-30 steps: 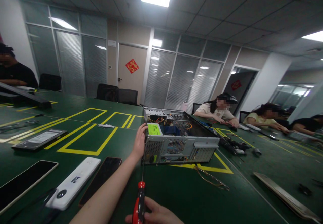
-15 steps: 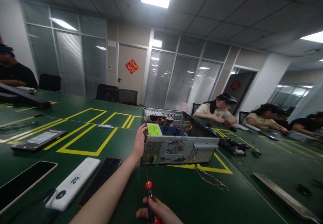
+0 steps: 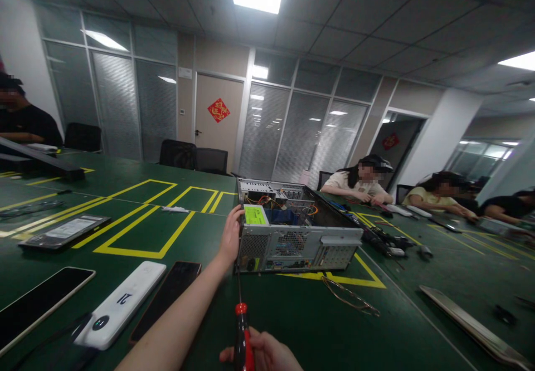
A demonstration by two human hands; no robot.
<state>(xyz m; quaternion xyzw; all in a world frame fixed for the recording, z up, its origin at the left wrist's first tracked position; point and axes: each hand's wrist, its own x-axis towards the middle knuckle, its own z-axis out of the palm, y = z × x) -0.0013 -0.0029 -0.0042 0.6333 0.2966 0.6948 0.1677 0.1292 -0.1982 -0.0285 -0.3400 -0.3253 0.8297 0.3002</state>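
Observation:
An opened desktop computer case (image 3: 307, 251) lies on the green table, its rear panel facing me. Inside, its power supply (image 3: 254, 215) bears a bright yellow-green label, and loose coloured wires show. My left hand (image 3: 230, 234) grips the left side of the case, fingertips over the top edge. Low in the view, my right hand (image 3: 267, 351) is closed around the handle of a red and black screwdriver (image 3: 242, 337). Its thin shaft points away from me, up to the lower left corner of the rear panel. Whether the tip touches a screw is too small to tell.
Left of my forearm lie a dark phone (image 3: 171, 293), a white power bank (image 3: 125, 301), another phone (image 3: 42, 304) and a hard drive (image 3: 67, 232). A thin cable (image 3: 351, 298) and a metal panel (image 3: 472, 326) are on the right. Several people sit around the table.
My right hand and the screwdriver have shifted slightly left, and the handle now stands straighter in line with the case corner. My left hand and the case stay put.

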